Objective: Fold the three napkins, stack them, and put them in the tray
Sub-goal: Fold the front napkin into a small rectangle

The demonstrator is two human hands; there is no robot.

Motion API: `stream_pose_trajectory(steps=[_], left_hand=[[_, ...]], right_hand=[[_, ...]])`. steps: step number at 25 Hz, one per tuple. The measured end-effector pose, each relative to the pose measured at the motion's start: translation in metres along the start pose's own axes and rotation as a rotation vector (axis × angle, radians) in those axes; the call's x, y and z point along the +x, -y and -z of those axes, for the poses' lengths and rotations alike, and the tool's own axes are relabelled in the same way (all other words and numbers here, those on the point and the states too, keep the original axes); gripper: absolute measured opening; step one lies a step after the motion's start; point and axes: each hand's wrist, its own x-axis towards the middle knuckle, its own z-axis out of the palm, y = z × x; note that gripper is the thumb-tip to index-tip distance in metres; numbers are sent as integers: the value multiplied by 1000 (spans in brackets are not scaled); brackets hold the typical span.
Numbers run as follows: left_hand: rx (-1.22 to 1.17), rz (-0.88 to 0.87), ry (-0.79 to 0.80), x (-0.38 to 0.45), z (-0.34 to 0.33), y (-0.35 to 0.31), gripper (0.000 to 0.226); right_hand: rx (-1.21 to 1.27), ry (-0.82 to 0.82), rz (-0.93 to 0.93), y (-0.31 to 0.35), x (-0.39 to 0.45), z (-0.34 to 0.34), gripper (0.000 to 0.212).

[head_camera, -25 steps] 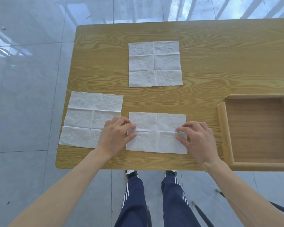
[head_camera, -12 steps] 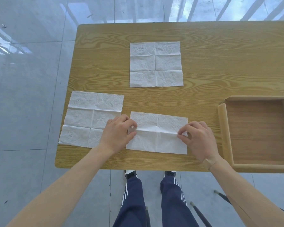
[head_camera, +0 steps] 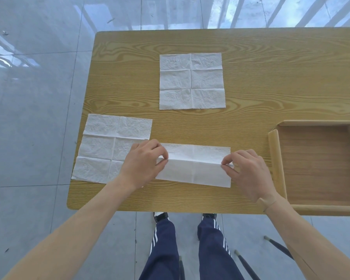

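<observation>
A white napkin [head_camera: 194, 165], partly folded into a wide strip, lies near the table's front edge. My left hand [head_camera: 143, 162] pinches its left end at the fold line, and my right hand [head_camera: 248, 171] pinches its right end. A second napkin [head_camera: 107, 144] lies flat and unfolded at the left, partly under my left hand. The third napkin [head_camera: 191, 80] lies flat and unfolded farther back in the middle. The wooden tray [head_camera: 279, 158] stands at the right with nothing in it.
The wooden table [head_camera: 261, 81] has its left edge and front edge close to the napkins. Grey tiled floor lies beyond, with thin chair legs [head_camera: 245, 263] below the table's front.
Both hands have gone from pressing flat on the near napkin to pinching its ends at the fold line. The near flap now lies up over the middle crease.
</observation>
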Motion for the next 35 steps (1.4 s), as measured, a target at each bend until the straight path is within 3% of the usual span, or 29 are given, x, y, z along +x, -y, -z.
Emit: stream_pose_trajectory(steps=[7,10,20,24,29,35], left_hand=[[104,-163,-348,-2,17,-7,3],[144,-189,-410,-16,3,-8,5],[220,-95,-254,-64,-39,-8,19],[168,-106,-237,-60,-48,-29,29],[191,-47,3,-39,-77,-60,58],[281,5,133,-35,-95,-54,70]], right_hand=[[-31,-322,147,3,-3,17,2],[-75,-393,198,-1,-14,10,8],[-110,-271,135,-5,-64,-37,6],[-107,-281,128,23,-58,-49,27],[-244,-29,70,52,-35,-75,58],[-351,84,26,33,-29,-90,64]])
